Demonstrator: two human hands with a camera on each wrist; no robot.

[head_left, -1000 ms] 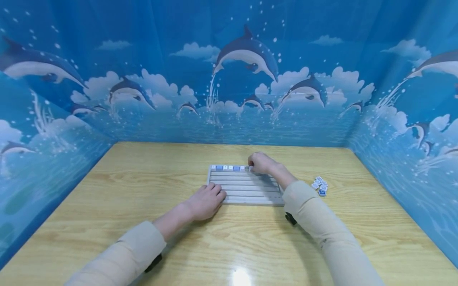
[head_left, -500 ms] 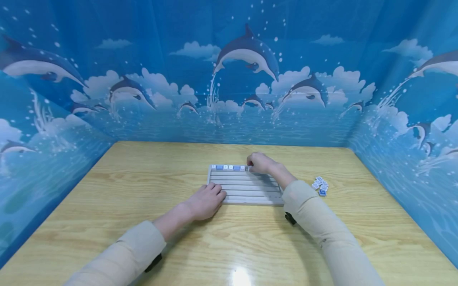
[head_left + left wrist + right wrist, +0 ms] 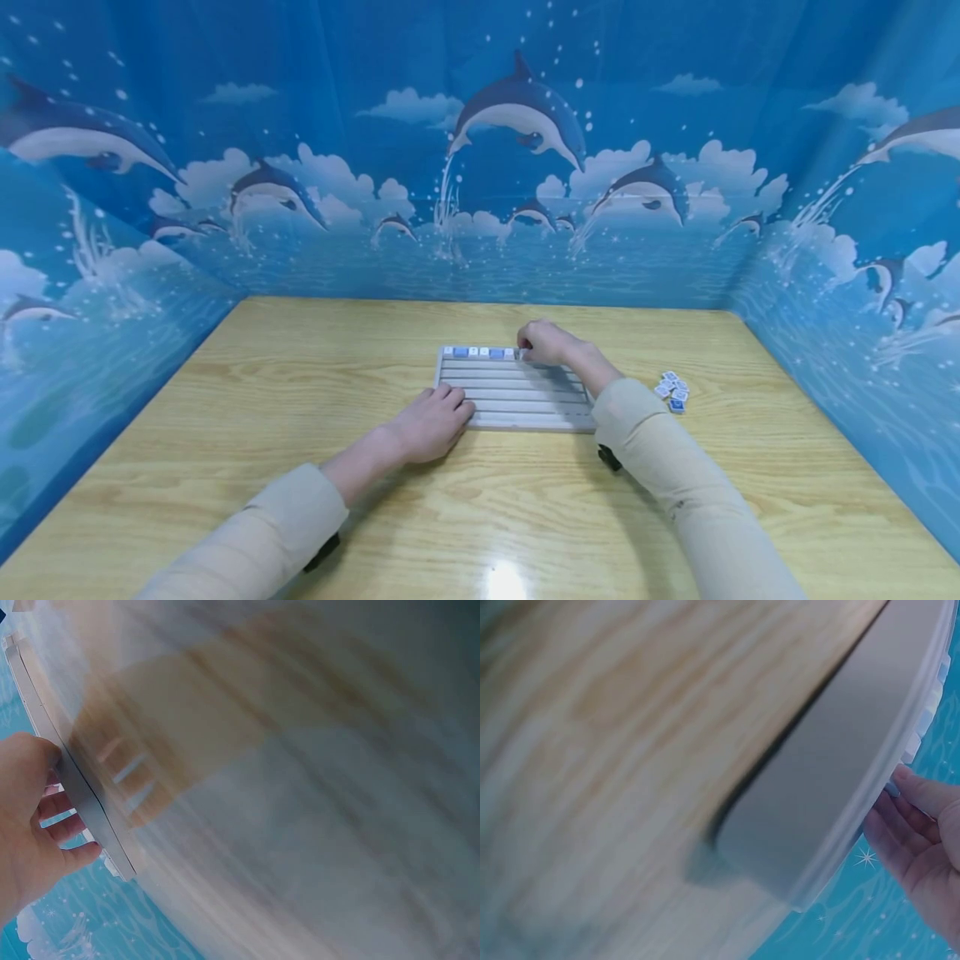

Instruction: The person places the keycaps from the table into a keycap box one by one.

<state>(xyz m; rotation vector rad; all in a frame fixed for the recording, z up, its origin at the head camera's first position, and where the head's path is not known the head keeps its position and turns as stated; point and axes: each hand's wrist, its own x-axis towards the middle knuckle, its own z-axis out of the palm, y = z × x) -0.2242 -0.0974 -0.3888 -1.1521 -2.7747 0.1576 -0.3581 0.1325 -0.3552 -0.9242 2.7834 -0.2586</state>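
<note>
A light grey board [image 3: 517, 395] with raised parallel ridges lies on the table. Along its far ridge sits a row of small white and blue square tiles [image 3: 472, 352], starting from the left end. My left hand [image 3: 431, 423] holds the board's front left corner; in the left wrist view, the thumb lies at its front side [image 3: 94, 814] and the fingers reach over behind it. At the right end of the row, my right hand [image 3: 551, 343] pinches a small bluish tile [image 3: 891, 789] between thumb and fingers, mostly hidden by them. The right forearm covers the board's right part.
A small pile of loose white and blue tiles [image 3: 671, 390] lies on the wooden table [image 3: 480, 508], to the right of the board. A blue curtain [image 3: 480, 258] printed with dolphins encloses the back and both sides.
The right hand shifts very slightly left along the far ridge, then stays there. My left hand, the board and the loose pile have not visibly moved.
</note>
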